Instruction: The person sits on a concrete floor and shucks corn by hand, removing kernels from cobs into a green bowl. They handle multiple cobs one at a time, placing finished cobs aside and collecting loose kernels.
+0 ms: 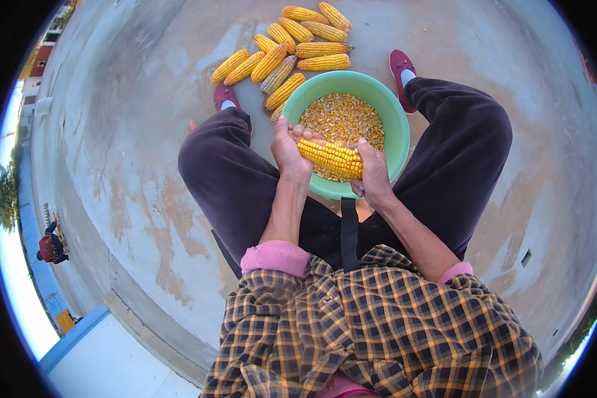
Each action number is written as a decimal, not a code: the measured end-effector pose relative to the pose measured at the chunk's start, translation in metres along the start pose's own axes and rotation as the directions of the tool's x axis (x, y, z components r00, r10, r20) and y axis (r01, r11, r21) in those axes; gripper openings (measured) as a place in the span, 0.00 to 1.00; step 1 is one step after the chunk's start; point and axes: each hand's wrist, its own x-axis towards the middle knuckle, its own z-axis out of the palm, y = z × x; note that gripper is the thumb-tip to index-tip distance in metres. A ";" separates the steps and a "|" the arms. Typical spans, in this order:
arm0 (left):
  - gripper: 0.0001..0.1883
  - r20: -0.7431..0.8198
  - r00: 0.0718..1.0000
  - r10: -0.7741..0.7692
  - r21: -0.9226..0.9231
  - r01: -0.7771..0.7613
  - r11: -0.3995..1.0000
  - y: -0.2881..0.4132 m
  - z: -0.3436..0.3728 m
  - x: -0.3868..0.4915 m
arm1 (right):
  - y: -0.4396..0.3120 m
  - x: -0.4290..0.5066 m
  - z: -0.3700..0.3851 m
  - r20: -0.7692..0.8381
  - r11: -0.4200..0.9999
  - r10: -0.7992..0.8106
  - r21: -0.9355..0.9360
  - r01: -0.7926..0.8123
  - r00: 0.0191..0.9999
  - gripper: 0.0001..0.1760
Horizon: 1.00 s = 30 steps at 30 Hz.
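Over a mint-green plastic basin (400, 144) I hold a yellow ear of corn (332, 159) level, one end in each hand. My left hand (291, 149) wraps the ear's left end, with its fingers behind the cob. The right end is gripped by my right hand (373, 171), its thumb on top near the kernels. Rows of kernels cover the side of the ear facing me. Loose corn kernels (346, 117) lie in the basin, which stands between my legs. My palms and part of the cob's underside are hidden.
Several husked ears of corn (268, 62) lie on the concrete floor (144, 124) beyond the basin. One greyish ear (278, 75) is among them. My pink shoes (402, 74) flank the basin. A person (52, 246) is far off to the left, near a blue wall.
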 end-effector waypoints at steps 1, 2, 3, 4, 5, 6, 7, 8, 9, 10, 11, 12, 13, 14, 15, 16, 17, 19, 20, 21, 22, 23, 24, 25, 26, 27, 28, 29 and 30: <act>0.15 -0.013 1.000 0.004 0.015 -0.004 1.000 0.000 0.002 -0.001 | 0.001 0.001 0.000 -0.043 0.999 0.025 0.035 -0.024 0.999 0.30; 0.15 -0.021 1.000 0.011 0.027 -0.011 1.000 0.000 0.003 -0.001 | 0.001 0.002 -0.001 -0.026 0.997 0.062 0.038 -0.061 0.998 0.31; 0.15 -0.029 0.999 0.018 0.039 -0.017 0.999 0.000 0.004 -0.002 | 0.000 0.004 -0.003 -0.009 0.994 0.099 0.041 -0.099 0.995 0.32; 0.15 -0.019 0.999 0.029 0.054 -0.028 0.998 0.001 0.004 -0.002 | 0.000 0.006 -0.004 -0.014 0.989 0.142 0.038 -0.142 0.990 0.33; 0.15 -0.010 0.999 0.039 0.070 -0.038 0.997 0.001 0.005 -0.002 | -0.001 0.009 -0.006 0.015 0.987 0.162 0.010 -0.162 0.987 0.35; 0.15 -0.002 0.999 0.049 0.085 -0.049 0.995 0.001 0.006 -0.002 | -0.002 0.012 -0.008 0.020 0.982 0.189 -0.025 -0.189 0.982 0.36; 0.15 0.001 0.998 0.069 0.110 -0.068 0.992 0.000 0.006 -0.002 | -0.002 0.015 -0.009 0.067 0.981 0.191 -0.039 -0.188 0.979 0.38; 0.14 0.003 0.996 0.088 0.136 -0.088 0.987 0.000 0.007 -0.002 | -0.001 0.020 -0.009 -0.006 0.981 0.086 -0.173 -0.086 0.996 0.39; 0.14 0.015 0.994 0.112 0.165 -0.113 0.980 -0.001 0.008 -0.003 | 0.001 0.024 -0.007 -0.022 0.957 -0.050 -0.287 0.042 0.998 0.40; 0.13 0.034 0.992 0.123 0.195 -0.127 0.972 -0.002 0.009 -0.004 | 0.003 0.029 -0.007 -0.023 0.903 -0.186 -0.399 0.161 0.982 0.42; 0.13 0.062 0.988 0.138 0.226 -0.149 0.963 -0.004 0.010 -0.005 | 0.006 0.032 -0.005 0.010 0.876 -0.212 -0.440 0.195 0.977 0.41; 0.12 0.091 0.984 0.154 0.255 -0.172 0.951 -0.005 0.012 -0.006 | 0.009 0.036 -0.003 0.044 0.847 -0.238 -0.479 0.230 0.970 0.40; 0.11 0.100 0.980 0.172 0.275 -0.193 0.942 -0.006 0.014 -0.008 | 0.013 0.038 -0.001 0.068 0.822 -0.262 -0.506 0.260 0.963 0.39; 0.11 0.110 0.976 0.190 0.295 -0.215 0.931 -0.008 0.017 -0.009 | 0.017 0.039 0.000 0.092 0.783 -0.303 -0.543 0.303 0.949 0.37; 0.10 0.105 0.975 0.194 0.321 -0.218 0.921 -0.010 0.019 -0.010 | 0.022 0.041 0.001 0.104 0.750 -0.339 -0.570 0.336 0.935 0.35; 0.10 0.097 0.973 0.210 0.308 -0.230 0.923 -0.011 0.020 -0.013 | 0.026 0.042 0.002 0.131 0.712 -0.392 -0.584 0.391 0.911 0.33; 0.10 0.104 0.971 0.217 0.325 -0.239 0.915 -0.011 0.022 -0.014 | 0.030 0.043 0.001 0.102 0.775 -0.339 -0.533 0.339 0.935 0.31; 0.10 0.121 0.966 0.228 0.361 -0.256 0.897 -0.012 0.025 -0.017 | 0.036 0.048 -0.001 0.094 0.883 -0.266 -0.376 0.282 0.959 0.28; 0.11 0.133 0.959 0.250 0.373 -0.282 0.884 -0.013 0.027 -0.018 | 0.038 0.051 -0.003 0.051 0.884 -0.248 -0.396 0.248 0.967 0.28; 0.11 0.147 0.951 0.272 0.385 -0.309 0.870 -0.013 0.029 -0.019 | 0.041 0.054 -0.004 0.032 0.889 -0.232 -0.399 0.225 0.972 0.28; 0.11 0.156 0.948 0.279 0.401 -0.318 0.859 -0.014 0.030 -0.020 | 0.042 0.057 -0.005 -0.012 0.900 -0.202 -0.396 0.180 0.979 0.28; 0.12 0.198 0.944 0.265 0.402 -0.324 0.856 -0.015 0.032 -0.022 | 0.045 0.059 -0.004 -0.049 0.946 -0.141 -0.302 0.120 0.989 0.27; 0.12 0.232 0.943 0.237 0.408 -0.315 0.857 -0.016 0.032 -0.025 | 0.046 0.061 -0.002 -0.100 0.980 -0.060 -0.194 0.039 0.993 0.27; 0.12 0.276 0.935 0.224 0.397 -0.323 0.859 -0.017 0.033 -0.027 | 0.048 0.061 -0.001 -0.163 0.996 0.042 -0.070 -0.054 0.986 0.27; 0.12 0.316 0.926 0.206 0.459 -0.340 0.821 -0.020 0.034 -0.030 | 0.048 0.061 0.001 -0.167 0.997 0.079 0.022 -0.077 0.983 0.27; 0.13 0.365 0.910 0.196 0.502 -0.370 0.782 -0.023 0.035 -0.031 | 0.047 0.060 0.002 -0.192 0.986 0.135 0.126 -0.112 0.972 0.27; 0.13 0.415 0.894 0.170 0.540 -0.392 0.745 -0.024 0.035 -0.031 | 0.046 0.059 0.002 -0.170 0.961 0.178 0.242 -0.134 0.969 0.27; 0.13 0.390 0.902 0.184 0.533 -0.384 0.754 -0.025 0.035 -0.031 | 0.044 0.058 0.000 -0.197 0.973 0.190 0.169 -0.157 0.962 0.29; 0.13 0.370 0.910 0.186 0.527 -0.371 0.765 -0.025 0.034 -0.029 | 0.040 0.058 -0.003 -0.181 0.979 0.187 0.111 -0.169 0.966 0.30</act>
